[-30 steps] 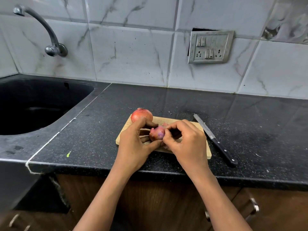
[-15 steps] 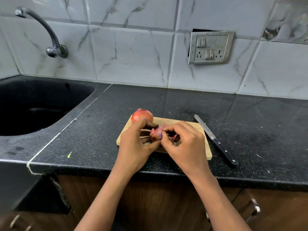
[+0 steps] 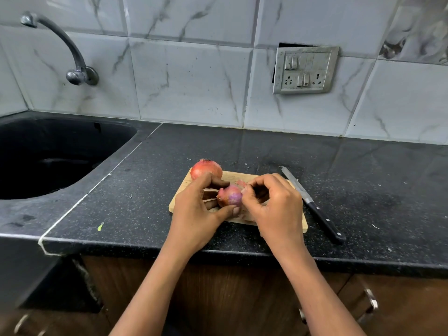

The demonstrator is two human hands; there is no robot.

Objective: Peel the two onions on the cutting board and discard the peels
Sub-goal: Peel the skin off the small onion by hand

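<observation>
The black speckled countertop (image 3: 169, 151) carries a wooden cutting board (image 3: 257, 177) near its front edge. A knife (image 3: 312, 204) with a black handle lies flat just right of the board, blade pointing to the wall. A small green scrap (image 3: 100, 226) lies to the left, beside a white seam (image 3: 97, 185) bordering the sink (image 3: 48, 161).

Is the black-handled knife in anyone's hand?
No, the black-handled knife lies on the dark counter beside the wooden cutting board.

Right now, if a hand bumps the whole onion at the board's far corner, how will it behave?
The whole onion is round, at the board's far edge, so it would probably roll off. Its dry skin looks intact, likely slippery.
</observation>
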